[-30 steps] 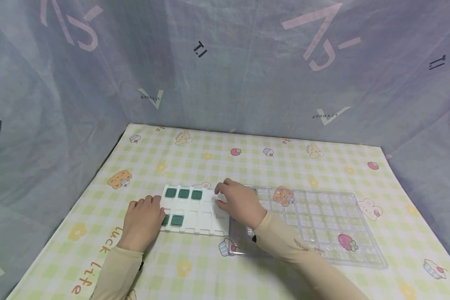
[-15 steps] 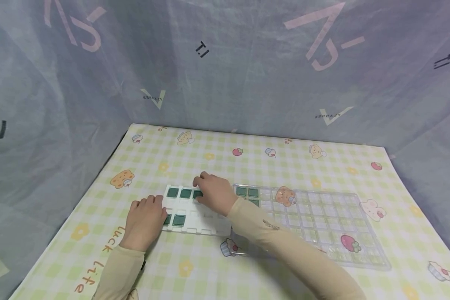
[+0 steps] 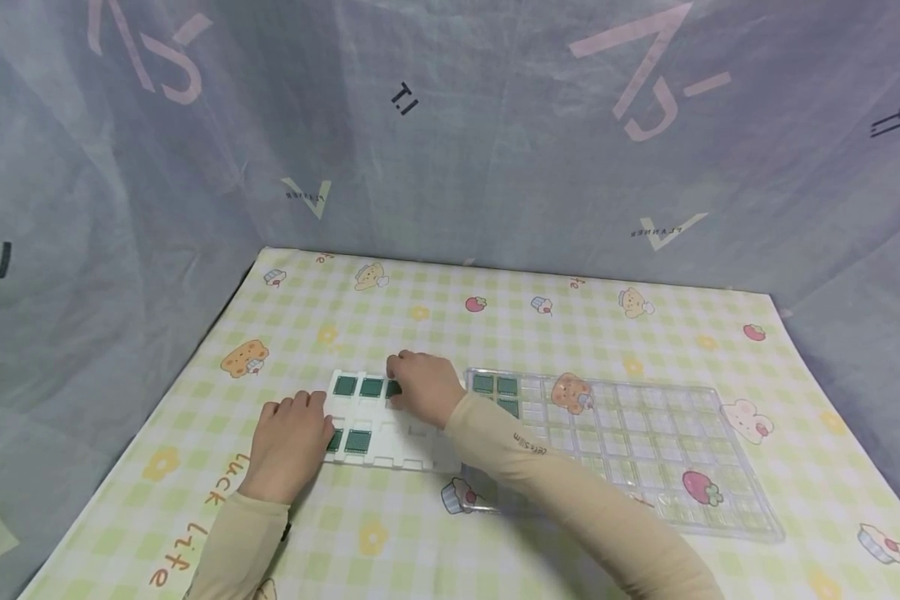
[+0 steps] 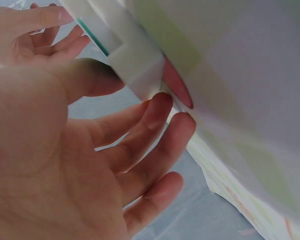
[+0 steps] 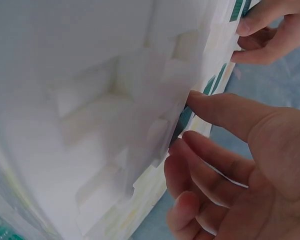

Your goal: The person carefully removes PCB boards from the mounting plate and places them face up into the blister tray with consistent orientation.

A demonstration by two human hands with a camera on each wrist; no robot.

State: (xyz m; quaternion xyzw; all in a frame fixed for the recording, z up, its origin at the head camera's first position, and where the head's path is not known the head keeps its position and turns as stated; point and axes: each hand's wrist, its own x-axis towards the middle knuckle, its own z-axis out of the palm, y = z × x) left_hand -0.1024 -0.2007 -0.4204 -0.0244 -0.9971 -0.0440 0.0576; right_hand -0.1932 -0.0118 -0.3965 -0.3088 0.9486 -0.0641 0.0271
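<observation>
Left hand (image 3: 288,442) grips left end of white tray (image 3: 401,446). Right hand (image 3: 427,387), thumb and forefinger almost together, pinches green chip (image 5: 184,120) at tray's far row. Shallow pinch could drop it; left-hand tug could jolt neighbouring chips (image 3: 371,387) loose.

Both sleeves (image 3: 558,490) are beige and close-fitting, the right one printed with small dark lettering (image 3: 529,444).

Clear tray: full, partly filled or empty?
Partly filled: the clear tray holds green chips at upper left; cells further right are empty.
</observation>
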